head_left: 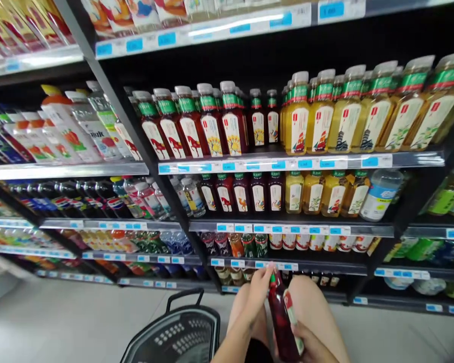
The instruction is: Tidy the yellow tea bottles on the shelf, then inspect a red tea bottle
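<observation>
I hold a bottle of dark red drink [282, 315] with a green cap and a white label, low in the view over my knees. My left hand [258, 292] wraps around its neck and upper part. My right hand [310, 345] grips its lower part from beneath. Straight ahead, a shelf carries matching red-drink bottles [196, 123] on the left and yellow-drink bottles [363, 113] on the right.
A dark shopping basket [176, 335] with a raised handle stands on the pale floor to my left. Shelf rows with blue price tags [272, 164] run across the whole view. The bay to the left holds cartons, cola and water bottles [98, 196].
</observation>
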`<state>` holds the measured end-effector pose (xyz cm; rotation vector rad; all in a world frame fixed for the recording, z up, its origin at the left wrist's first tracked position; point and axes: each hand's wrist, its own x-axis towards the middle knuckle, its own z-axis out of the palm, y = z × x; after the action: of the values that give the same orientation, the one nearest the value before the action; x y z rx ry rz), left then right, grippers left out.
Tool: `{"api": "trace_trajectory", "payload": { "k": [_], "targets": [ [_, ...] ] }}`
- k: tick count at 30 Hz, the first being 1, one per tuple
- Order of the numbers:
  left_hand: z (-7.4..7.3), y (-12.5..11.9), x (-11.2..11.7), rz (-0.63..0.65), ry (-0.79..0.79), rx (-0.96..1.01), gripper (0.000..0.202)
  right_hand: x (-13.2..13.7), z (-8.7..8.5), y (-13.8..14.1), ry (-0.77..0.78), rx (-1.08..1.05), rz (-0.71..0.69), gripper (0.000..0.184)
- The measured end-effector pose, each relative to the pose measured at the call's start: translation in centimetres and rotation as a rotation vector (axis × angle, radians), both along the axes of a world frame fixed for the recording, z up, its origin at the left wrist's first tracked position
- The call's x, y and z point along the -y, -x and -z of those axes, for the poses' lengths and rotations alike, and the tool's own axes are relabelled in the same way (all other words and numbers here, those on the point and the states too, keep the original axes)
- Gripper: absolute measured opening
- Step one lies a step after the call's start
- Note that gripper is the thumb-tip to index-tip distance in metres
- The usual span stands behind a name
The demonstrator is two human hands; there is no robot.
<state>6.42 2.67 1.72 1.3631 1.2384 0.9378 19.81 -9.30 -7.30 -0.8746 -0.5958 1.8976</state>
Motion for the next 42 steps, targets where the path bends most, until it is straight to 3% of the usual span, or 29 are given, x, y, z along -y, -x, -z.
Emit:
{"api": "trace_trajectory", "payload": {
  "k": [3, 9, 13, 16, 18, 21, 23, 25, 28, 32, 36, 42],
  "targets": [
    [0.5, -0.4, 0.6, 0.085, -0.001, 0.07, 0.047, 0.7, -0.7, -0.2, -0.04, -0.19, -0.149, 0.036],
    [0.1, -0.4, 1.9, 0.091, 0.009, 0.06, 0.039, 0.3, -3.3, -1.0, -0.026, -0.188, -0.072, 0.053],
    [-1.0, -0.5, 2.6, 0.065, 0.037, 0.025, 0.046, 0.6, -2.7, 0.2, -0.063, -0.136, 0.149, 0.084],
    [-0.9, -0.6, 2.9, 0.002, 0.01, -0.061, 0.052, 0.5, -2.2, 0.9, -0.101, -0.083, 0.261, 0.101],
    [-0.2, -0.5, 3.0, -0.044, 0.017, 0.068, 0.049, 0.2, -2.2, 0.8, -0.093, -0.125, 0.237, 0.088],
    [0.9, -0.1, 2.9, -0.101, 0.096, 0.424, 0.05, -0.3, -2.6, -0.1, -0.064, -0.268, 0.104, 0.051],
    [1.2, 0.1, 3.1, -0.12, 0.165, 0.608, 0.053, -0.3, -2.6, -0.6, -0.036, -0.364, -0.068, 0.056],
    [1.3, 0.2, 3.3, -0.088, 0.219, 0.679, 0.056, -0.2, -2.2, -0.8, 0.014, -0.368, -0.121, 0.064],
    [1.1, 0.2, 3.4, 0.07, 0.183, 0.518, 0.064, -0.1, -1.2, -0.4, 0.07, -0.182, 0.136, 0.052],
    [1.6, 0.4, 3.0, 0.159, 0.031, 0.173, 0.08, -0.3, -0.8, 0.9, 0.025, -0.022, 0.338, 0.074],
    [2.3, 0.9, 3.0, 0.183, 0.041, 0.228, 0.087, -0.5, -1.8, 2.0, -0.015, 0.061, 0.412, 0.083],
    [2.8, 1.4, 3.4, 0.187, 0.062, 0.297, 0.082, -0.2, -2.7, 2.1, -0.016, 0.073, 0.417, 0.079]
  ]
}}
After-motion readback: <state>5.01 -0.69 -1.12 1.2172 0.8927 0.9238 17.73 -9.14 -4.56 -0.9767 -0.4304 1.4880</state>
